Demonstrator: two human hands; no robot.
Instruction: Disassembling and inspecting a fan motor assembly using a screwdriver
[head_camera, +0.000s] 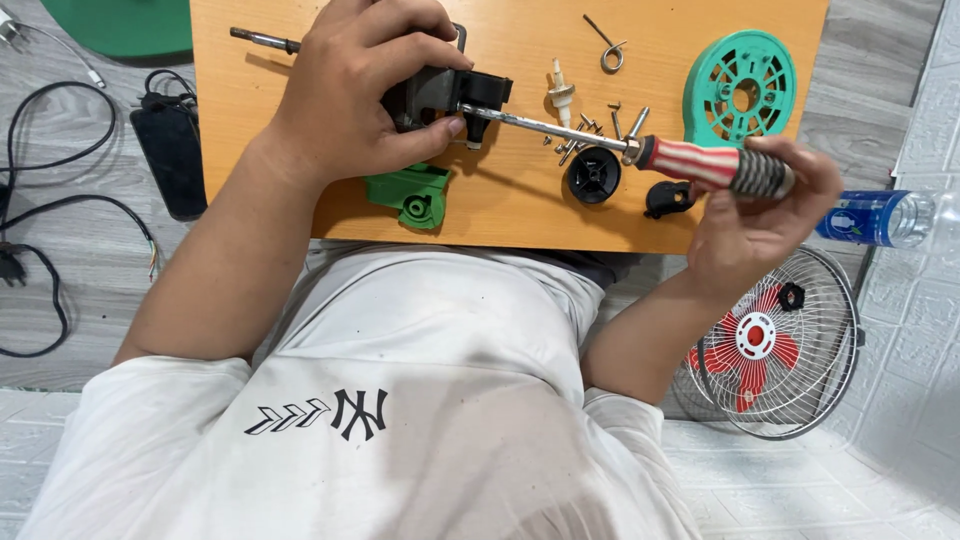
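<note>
Left hand clenched around a black fan motor on the orange table, right hand gripping a red-and-white striped screwdriver with its tip at the motor, loose screws beside the shaft, green housing piece under the wrist, plastic water bottle on the floor.

My left hand covers most of the black motor on the wooden table, so I can't tell its full shape. Left of the motor, its shaft disappears under my knuckles. Just below the motor, the green part is partly hidden by my palm. Right of the motor, the loose screws are too small to count. The table's far side is cut off by the top edge.
</note>
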